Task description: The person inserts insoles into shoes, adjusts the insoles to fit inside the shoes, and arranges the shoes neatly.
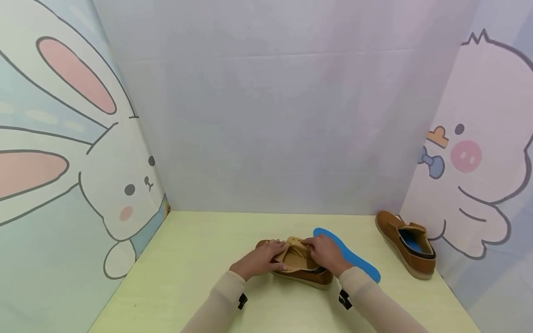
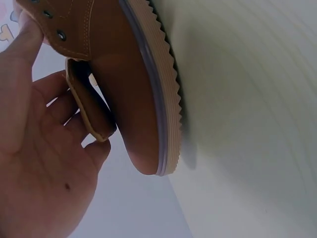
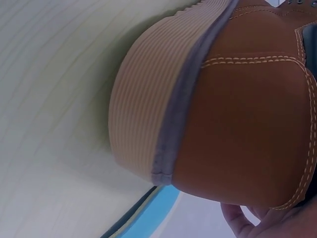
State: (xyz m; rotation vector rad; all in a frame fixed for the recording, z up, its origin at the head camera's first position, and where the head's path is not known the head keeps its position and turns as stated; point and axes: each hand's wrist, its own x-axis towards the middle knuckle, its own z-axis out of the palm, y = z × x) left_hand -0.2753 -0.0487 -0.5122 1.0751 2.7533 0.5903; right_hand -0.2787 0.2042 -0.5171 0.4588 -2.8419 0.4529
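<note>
A brown lace-up style shoe [image 1: 306,278] without laces stands sole down on the table, toe to the left, its eyelet flaps spread and tan lining showing. My left hand [image 1: 259,260] grips its front part; in the left wrist view the thumb lies at the eyelet flap [image 2: 54,22] and fingers are behind the folded tongue [image 2: 89,106]. On the far side of the opening, my right hand [image 1: 326,253] pinches the upper edge. The stitched heel [image 3: 247,129] fills much of the right wrist view, which hides most of that hand.
Just behind the right hand a blue insole [image 1: 354,260] lies flat on the table. A matching brown shoe [image 1: 404,245], blue inside, stands by the right wall. The pale yellow table [image 1: 166,273] meets a grey back curtain [image 1: 283,138] and printed side walls.
</note>
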